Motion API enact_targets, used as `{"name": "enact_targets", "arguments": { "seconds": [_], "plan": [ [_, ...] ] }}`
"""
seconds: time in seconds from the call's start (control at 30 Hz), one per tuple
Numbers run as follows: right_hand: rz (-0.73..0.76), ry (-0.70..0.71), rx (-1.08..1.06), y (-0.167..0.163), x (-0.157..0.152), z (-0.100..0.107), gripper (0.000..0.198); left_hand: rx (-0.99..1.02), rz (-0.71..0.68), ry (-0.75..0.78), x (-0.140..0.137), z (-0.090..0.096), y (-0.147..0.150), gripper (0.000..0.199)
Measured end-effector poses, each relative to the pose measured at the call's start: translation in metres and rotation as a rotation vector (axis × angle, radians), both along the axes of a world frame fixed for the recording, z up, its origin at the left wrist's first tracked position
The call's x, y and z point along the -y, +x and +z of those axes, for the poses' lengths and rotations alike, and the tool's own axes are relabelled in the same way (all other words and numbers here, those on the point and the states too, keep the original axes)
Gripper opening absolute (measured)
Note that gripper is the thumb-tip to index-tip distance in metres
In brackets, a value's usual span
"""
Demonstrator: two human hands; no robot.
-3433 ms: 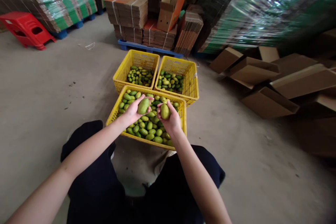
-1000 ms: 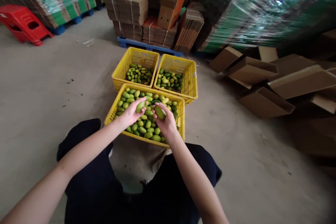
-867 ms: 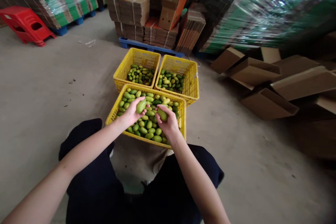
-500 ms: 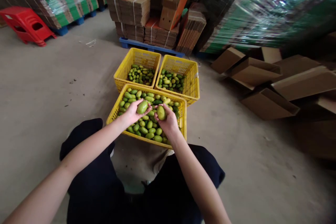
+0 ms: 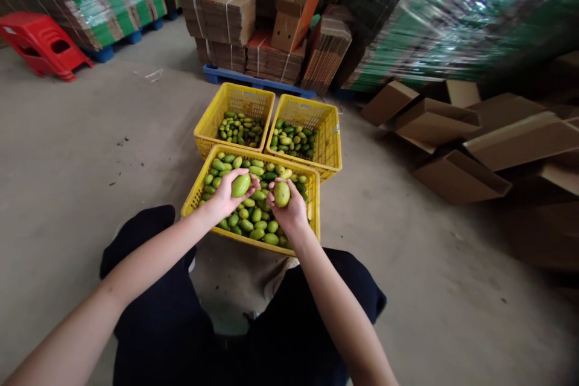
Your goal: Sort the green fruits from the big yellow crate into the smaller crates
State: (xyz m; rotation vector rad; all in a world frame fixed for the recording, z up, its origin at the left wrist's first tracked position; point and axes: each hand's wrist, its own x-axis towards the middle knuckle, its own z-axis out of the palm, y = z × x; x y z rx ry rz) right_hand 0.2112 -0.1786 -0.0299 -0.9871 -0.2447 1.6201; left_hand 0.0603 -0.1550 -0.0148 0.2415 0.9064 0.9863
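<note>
My left hand (image 5: 226, 192) is closed around a smooth green mango (image 5: 240, 185), palm turned up. In my right hand (image 5: 293, 210) rests a second, yellower mango (image 5: 281, 194) with small dark specks, the fingers curled about it. Both hands are held above the near yellow crate (image 5: 315, 217), apart from each other. Many green and yellowish mangoes (image 5: 256, 215) fill that crate; my hands and forearms hide some of them.
Behind it stand two more yellow crates, left (image 5: 203, 131) and right (image 5: 332, 151), partly filled with mangoes. Farther back, flattened cartons (image 5: 221, 15) are stacked on a blue pallet (image 5: 253, 79). Open cardboard boxes (image 5: 461, 178) lie at right; a red stool (image 5: 45, 45) stands at left.
The mango in my right hand has turned, so its speckled side shows. The mango in my left hand has tilted slightly. The whole view has shifted a little.
</note>
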Motion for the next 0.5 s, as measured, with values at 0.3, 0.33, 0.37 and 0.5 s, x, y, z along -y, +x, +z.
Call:
{"name": "enact_targets", "arguments": {
  "seconds": [0.3, 0.33, 0.37, 0.5],
  "plan": [
    [0.033, 0.361, 0.722, -0.042, 0.007, -0.025, 0.045, 0.081, 0.136, 0.121, 0.012, -0.016, 0.033, 0.014],
    [0.046, 0.357, 0.773, -0.045, 0.008, -0.027, 0.052, 0.076, 0.146, 0.137, 0.012, -0.019, 0.035, 0.018],
    [0.053, 0.363, 0.806, -0.046, 0.008, -0.028, 0.057, 0.080, 0.155, 0.141, 0.012, -0.020, 0.036, 0.021],
    [0.022, 0.488, 0.854, -0.043, 0.011, -0.027, 0.041, 0.144, 0.142, -0.008, 0.010, -0.018, 0.033, 0.023]
  ]
}}
